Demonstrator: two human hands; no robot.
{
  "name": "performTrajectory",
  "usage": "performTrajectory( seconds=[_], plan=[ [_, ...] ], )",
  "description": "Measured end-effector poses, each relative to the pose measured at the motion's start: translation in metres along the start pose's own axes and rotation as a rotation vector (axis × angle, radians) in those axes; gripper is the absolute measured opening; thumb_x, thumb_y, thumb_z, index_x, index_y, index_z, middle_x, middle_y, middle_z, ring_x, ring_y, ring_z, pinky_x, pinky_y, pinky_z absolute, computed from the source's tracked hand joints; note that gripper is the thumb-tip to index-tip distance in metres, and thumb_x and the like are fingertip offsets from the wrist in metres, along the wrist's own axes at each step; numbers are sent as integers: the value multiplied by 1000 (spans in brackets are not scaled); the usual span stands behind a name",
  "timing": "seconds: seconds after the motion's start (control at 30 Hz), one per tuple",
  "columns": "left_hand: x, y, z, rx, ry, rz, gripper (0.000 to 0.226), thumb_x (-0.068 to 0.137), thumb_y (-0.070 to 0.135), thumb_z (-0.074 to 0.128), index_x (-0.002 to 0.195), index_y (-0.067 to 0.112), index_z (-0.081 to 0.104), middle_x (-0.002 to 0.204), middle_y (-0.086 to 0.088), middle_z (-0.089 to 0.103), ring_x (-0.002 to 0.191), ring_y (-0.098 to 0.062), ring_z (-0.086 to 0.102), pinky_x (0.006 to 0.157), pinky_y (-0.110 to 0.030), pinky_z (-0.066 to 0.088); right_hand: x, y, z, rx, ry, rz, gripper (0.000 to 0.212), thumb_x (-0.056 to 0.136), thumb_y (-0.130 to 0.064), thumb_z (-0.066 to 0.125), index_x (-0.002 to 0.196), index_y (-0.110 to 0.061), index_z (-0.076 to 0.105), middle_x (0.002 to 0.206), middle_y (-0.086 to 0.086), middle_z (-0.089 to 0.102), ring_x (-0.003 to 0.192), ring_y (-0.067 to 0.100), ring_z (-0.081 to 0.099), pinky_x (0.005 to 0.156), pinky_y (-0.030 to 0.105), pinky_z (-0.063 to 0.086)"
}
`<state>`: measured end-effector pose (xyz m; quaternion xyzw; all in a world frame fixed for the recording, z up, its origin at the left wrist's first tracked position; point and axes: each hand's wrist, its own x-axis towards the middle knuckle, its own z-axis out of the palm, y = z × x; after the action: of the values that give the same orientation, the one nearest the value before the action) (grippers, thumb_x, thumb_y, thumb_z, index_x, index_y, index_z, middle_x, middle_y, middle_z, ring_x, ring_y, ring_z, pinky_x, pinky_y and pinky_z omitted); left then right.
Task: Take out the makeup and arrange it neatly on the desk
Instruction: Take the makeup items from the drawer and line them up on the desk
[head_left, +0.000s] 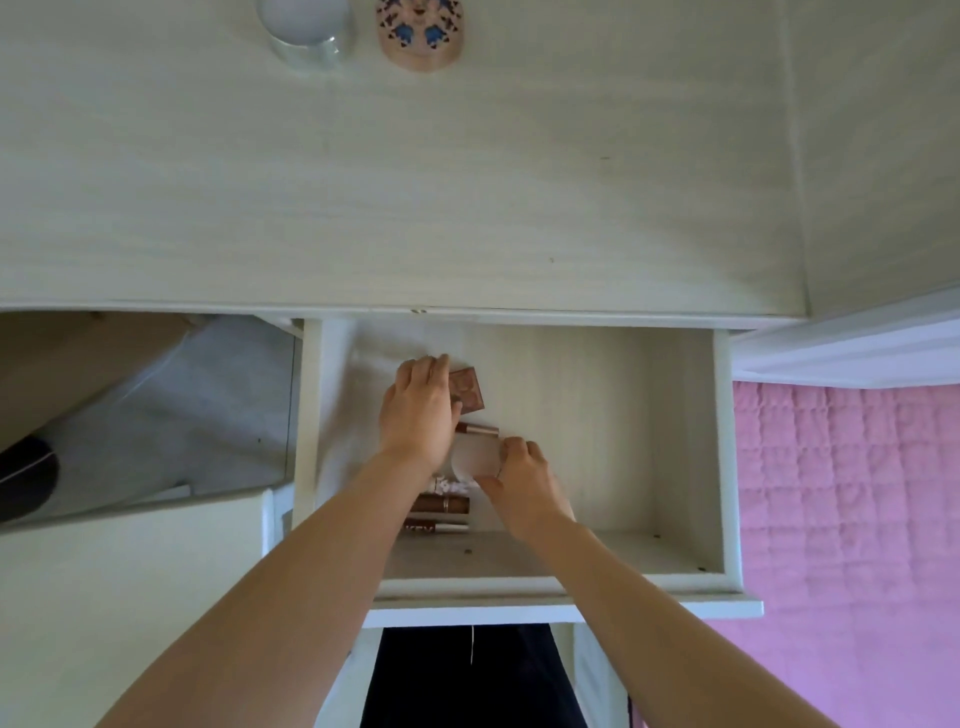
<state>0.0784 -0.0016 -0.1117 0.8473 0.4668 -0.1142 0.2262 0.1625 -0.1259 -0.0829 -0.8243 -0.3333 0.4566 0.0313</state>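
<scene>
The white drawer (680, 452) under the desk (415, 182) is pulled out, with makeup lying in its left part. My left hand (418, 405) is closed over a small reddish-brown square compact (470, 387). My right hand (522, 470) grips a pale pink rounded compact (474, 456). A slim rose-coloured tube (480, 429) lies between the two compacts. Nearer to me lie a small white patterned item (451, 486), a brown tube (444, 503) and a dark tube with lettering (436, 527), partly hidden by my left forearm.
At the desk's far edge stand a clear round jar (309, 36) and a pink round case with a blue pattern (420, 34). A pink quilted bed cover (852, 519) lies to the right. A white cabinet top (130, 571) is at the left.
</scene>
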Motion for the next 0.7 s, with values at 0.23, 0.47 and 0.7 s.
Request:
performTrajectory(
  seconds=[0.23, 0.47, 0.7],
  plan=[
    [7, 2, 8, 29, 24, -14, 49, 90, 36, 60, 131, 13, 48, 135, -5, 41, 129, -25, 34, 100, -36, 42, 8, -12, 13, 61, 40, 118, 60, 88, -45, 59, 133, -11, 39, 131, 8, 41, 117, 29, 47, 89, 40, 47],
    [1, 3, 10, -92, 93, -10, 47, 82, 29, 71, 122, 11, 52, 125, -6, 52, 123, -25, 41, 96, -35, 43, 10, -16, 24, 95, 72, 120, 66, 83, -42, 69, 131, -8, 38, 131, 10, 38, 119, 28, 43, 94, 37, 46],
    [-5, 2, 9, -248, 155, -2, 39, 76, 19, 78, 105, 12, 52, 102, -7, 63, 102, -24, 56, 74, -32, 49, 11, -7, 28, 186, 66, 105, 69, 74, -32, 78, 124, -10, 35, 127, 10, 39, 116, 27, 41, 95, 37, 47]
  ],
)
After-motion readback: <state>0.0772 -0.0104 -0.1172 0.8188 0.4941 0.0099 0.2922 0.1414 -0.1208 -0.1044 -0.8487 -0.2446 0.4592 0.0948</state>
